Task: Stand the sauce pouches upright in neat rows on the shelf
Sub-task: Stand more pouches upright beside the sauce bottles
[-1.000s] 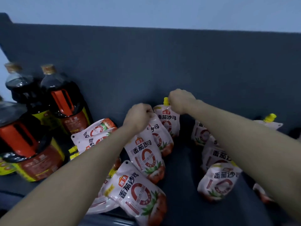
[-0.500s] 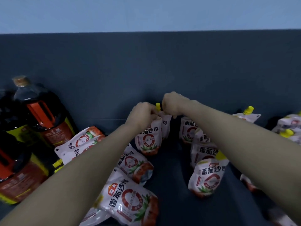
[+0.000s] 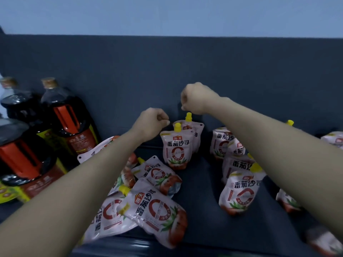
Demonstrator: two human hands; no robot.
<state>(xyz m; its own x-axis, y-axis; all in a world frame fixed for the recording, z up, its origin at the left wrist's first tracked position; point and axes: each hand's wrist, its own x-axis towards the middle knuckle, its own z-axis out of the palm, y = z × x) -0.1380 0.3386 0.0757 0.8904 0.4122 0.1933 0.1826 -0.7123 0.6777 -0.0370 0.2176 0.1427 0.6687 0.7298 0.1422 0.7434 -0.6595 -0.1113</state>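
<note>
Two white-and-red sauce pouches with yellow caps stand upright, one behind the other, at the back of the dark shelf (image 3: 200, 191): the front pouch (image 3: 176, 151) and the rear pouch (image 3: 196, 130). My left hand (image 3: 153, 120) hovers just left of the front pouch's cap, fingers curled, holding nothing. My right hand (image 3: 196, 98) is a loose fist above the rear pouch, apart from it. Several pouches lie flat in a heap (image 3: 157, 206) at the lower left. Another upright row (image 3: 239, 191) stands on the right, partly hidden by my right forearm.
Large dark sauce bottles (image 3: 66, 119) with orange handles stand at the left. The dark back panel (image 3: 167, 71) rises right behind the pouches. More pouches (image 3: 332, 140) sit at the far right, and one (image 3: 323, 242) lies by the front edge.
Both hands have let go of the two pouches they were holding and lifted off them. The two pouches now stand upright on their own at the back.
</note>
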